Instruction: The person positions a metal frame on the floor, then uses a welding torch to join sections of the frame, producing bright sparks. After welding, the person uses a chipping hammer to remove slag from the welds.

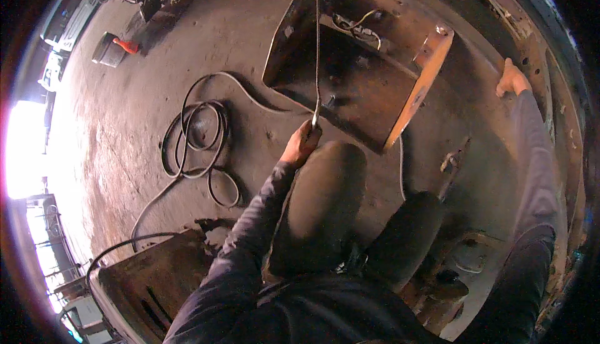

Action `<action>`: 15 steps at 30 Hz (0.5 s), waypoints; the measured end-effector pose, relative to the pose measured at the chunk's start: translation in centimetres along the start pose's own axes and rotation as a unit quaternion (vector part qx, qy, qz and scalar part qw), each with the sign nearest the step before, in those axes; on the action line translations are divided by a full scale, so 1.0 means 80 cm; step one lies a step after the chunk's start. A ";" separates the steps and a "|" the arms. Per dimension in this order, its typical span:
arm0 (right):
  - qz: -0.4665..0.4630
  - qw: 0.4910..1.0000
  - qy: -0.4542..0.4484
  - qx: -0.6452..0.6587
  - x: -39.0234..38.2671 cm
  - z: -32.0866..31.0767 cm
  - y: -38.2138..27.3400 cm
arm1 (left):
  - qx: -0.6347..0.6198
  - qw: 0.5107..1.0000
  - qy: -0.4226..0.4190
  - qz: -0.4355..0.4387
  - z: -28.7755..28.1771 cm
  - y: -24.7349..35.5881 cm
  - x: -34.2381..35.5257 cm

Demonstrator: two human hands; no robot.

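My left hand (302, 144) is closed around the silvery lower end of a long thin rod or taut cable (317, 44), just above my left knee. The line runs straight up past the top edge of the view; which of the two it is, I cannot tell. Behind it stands a rusty open steel box (350, 109) with an orange-brown side plate (419, 91) and short pieces of wire (365, 25) inside. Far to the right, my right hand (514, 81) rests against a long brown metal beam (490, 50), its fingers stretched out and holding nothing.
A dark hose or cable (219, 122) lies coiled on the concrete floor (144, 94) to the left. Farther off stands a grey bucket (109, 50) with an orange-red thing at its rim. At lower left is a rusty metal casing (147, 275). Bright light comes from the left.
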State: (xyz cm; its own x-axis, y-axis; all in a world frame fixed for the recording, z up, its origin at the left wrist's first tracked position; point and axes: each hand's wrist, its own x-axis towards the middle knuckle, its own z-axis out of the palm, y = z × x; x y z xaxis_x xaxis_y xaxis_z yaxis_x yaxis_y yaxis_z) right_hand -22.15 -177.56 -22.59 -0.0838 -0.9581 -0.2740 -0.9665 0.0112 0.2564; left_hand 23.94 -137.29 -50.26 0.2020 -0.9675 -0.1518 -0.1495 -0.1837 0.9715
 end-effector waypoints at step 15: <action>0.030 0.999 0.009 -0.027 0.013 -0.001 0.023 | 0.076 0.989 0.126 0.010 -0.031 0.037 -0.008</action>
State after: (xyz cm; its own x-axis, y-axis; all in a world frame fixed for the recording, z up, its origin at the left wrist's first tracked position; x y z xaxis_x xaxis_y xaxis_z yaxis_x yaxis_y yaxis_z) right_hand -23.98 -178.55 -22.31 -0.1365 -0.9612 -0.2397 -0.9450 0.0538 0.3226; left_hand 25.81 -136.78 -46.84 0.4297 -0.9007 -0.0647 -0.2952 -0.2078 0.9326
